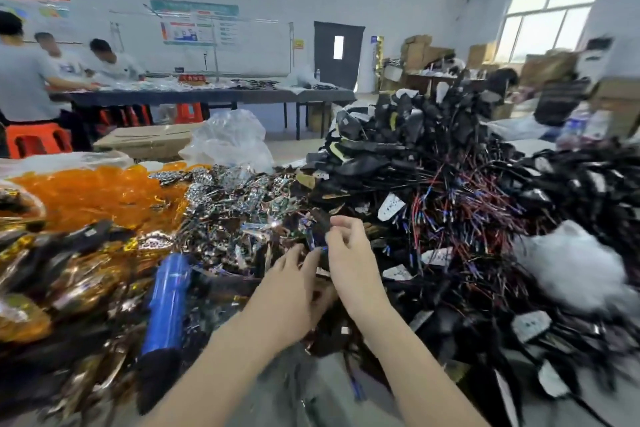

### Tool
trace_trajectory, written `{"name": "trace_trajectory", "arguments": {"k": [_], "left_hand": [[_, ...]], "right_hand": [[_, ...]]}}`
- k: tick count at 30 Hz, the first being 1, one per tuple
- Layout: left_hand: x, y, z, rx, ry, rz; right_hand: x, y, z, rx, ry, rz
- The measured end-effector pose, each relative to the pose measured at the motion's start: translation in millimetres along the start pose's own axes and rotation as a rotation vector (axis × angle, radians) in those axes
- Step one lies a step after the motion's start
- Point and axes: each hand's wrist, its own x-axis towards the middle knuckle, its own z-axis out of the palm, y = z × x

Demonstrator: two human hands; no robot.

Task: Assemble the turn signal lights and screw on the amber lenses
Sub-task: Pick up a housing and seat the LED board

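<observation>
- Two bare forearms enter at 6 o'clock and meet at the middle of the view, above a crowded grey worktable.
- Left hand: back turned to the camera, fingers bent round the lower end of a small black plastic housing.
- Right hand: thumb and curled fingertips pinch the upper end of the same housing, so both hands grip the one part. Motion blur hides its finer detail.
- At 8 o'clock of the hands, just beside the left wrist, lies a blue cylindrical power screwdriver, its black end towards the camera.
- At 10 o'clock, well apart, sits a heap of translucent amber plastic lenses.
- At 11 o'clock, between lenses and hands, lies a pile of shiny chrome reflector inserts.
- From 12 to 3 o'clock rises a tall mound of black housings with red and blue wires.
- At 3 o'clock a crumpled white plastic bag rests on the mound's edge.
- At 12 o'clock, beyond the reflectors, stands a crumpled clear plastic bag.
- Far off at 10 o'clock, seated people work at a long dark table.
</observation>
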Motion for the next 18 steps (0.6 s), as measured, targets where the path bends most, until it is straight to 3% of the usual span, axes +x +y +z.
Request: {"name": "trace_trajectory", "arguments": {"k": [4, 9, 18], "left_hand": [[13.5, 8.0, 23.2, 0.237, -0.058, -0.049], [9.0, -0.5, 23.8, 0.266, 0.022, -0.011], [-1.2, -12.8, -14.9, 0.047, 0.232, 0.065]], "right_hand": [[0.9, 17.9, -8.8, -0.09, 0.018, 0.015], [-0.9, 31.9, -6.4, -0.133, 0.02, 0.001], [-5.1, 31.6, 6.3, -0.336, 0.015, -0.242]]}}
